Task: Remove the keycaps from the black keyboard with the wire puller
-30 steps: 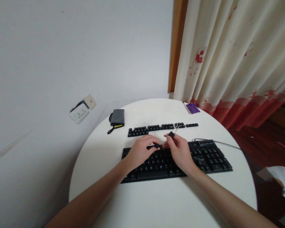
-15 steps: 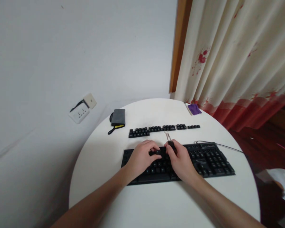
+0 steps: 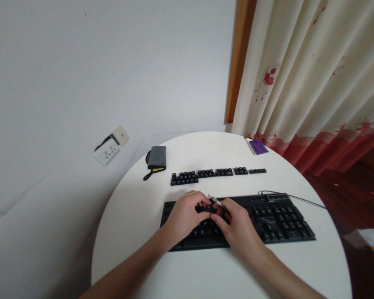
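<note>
A black keyboard (image 3: 269, 224) lies on the white table under both hands. Over its middle, my left hand (image 3: 188, 211) is closed, with thumb and fingers pinched around a small black keycap (image 3: 209, 208). My right hand (image 3: 237, 218) is closed on a keycap puller (image 3: 216, 201), whose metal wire end points up and to the left. The right fingertips meet the left ones at the keycap, and I cannot tell which of them touch it. Loose black keycaps (image 3: 185, 177) stand in rows behind the keyboard.
The round white table (image 3: 127, 216) stands by a wall. At its back left lies a grey pouch (image 3: 157, 157) with a loop. A purple cloth (image 3: 258, 146) is near the curtain (image 3: 286, 83). The keyboard's cable (image 3: 305, 201) runs off the right edge.
My right hand has turned the keycap puller from pointing away to pointing up-left, and its fingers have moved left against my left hand. The whole view has shifted slightly.
</note>
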`<action>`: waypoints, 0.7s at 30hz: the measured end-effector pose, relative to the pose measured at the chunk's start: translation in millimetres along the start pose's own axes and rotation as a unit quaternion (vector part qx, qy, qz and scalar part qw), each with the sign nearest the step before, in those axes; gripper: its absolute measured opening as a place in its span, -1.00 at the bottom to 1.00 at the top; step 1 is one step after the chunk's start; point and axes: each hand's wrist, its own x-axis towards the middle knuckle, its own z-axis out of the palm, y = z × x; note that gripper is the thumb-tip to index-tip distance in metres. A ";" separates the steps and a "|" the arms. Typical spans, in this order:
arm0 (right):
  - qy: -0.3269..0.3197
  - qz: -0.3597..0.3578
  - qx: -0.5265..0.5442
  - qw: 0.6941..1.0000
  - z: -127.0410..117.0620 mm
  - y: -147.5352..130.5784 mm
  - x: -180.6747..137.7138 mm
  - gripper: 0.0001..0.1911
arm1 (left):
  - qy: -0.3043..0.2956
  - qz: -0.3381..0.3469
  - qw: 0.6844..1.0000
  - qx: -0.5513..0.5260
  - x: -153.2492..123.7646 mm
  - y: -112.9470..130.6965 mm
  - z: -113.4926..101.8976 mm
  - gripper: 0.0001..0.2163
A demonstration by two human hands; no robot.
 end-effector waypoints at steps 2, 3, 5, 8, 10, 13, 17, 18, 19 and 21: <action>-0.002 -0.003 -0.007 1.000 -0.8 0.3 0.4 -0.98 | 0.002 0.012 1.000 0.003 -0.2 -0.2 0.5 -0.86; -0.003 -0.003 -0.008 1.000 -1.3 0.2 0.6 -0.97 | 0.001 0.017 1.000 0.003 -0.3 -0.4 0.9 -0.87; -0.006 0.003 -0.012 1.000 -2.7 -0.3 0.9 -0.97 | -0.005 0.024 1.000 -0.002 -0.5 -1.0 2.1 -0.86; -0.014 0.011 -0.020 1.000 -5.4 -1.1 1.5 -0.97 | -0.014 0.035 0.999 -0.002 -0.8 -1.7 4.3 -0.82; -0.017 0.014 -0.026 0.999 -6.8 -1.5 1.6 -0.95 | -0.013 0.042 0.999 0.007 -1.1 -2.0 5.5 -0.80; -0.021 0.015 -0.036 0.999 -7.6 -1.4 1.2 -0.95 | -0.014 0.051 0.998 0.019 -1.5 -2.6 6.8 -0.79; -0.026 0.005 -0.053 0.998 -8.0 -0.4 0.3 -0.95 | -0.021 0.060 0.997 0.035 -1.8 -3.7 9.1 -0.83; -0.025 0.005 -0.058 0.998 -8.3 -0.2 0.2 -0.95 | -0.022 0.060 0.997 0.037 -1.8 -4.0 9.9 -0.83; -0.024 0.005 -0.062 0.998 -8.8 0.0 0.2 -0.96 | -0.023 0.060 0.997 0.039 -1.8 -4.2 10.6 -0.83; -0.027 0.002 -0.070 0.997 -10.2 0.0 0.5 -0.97 | -0.025 0.060 0.997 0.040 -1.4 -4.1 11.1 -0.83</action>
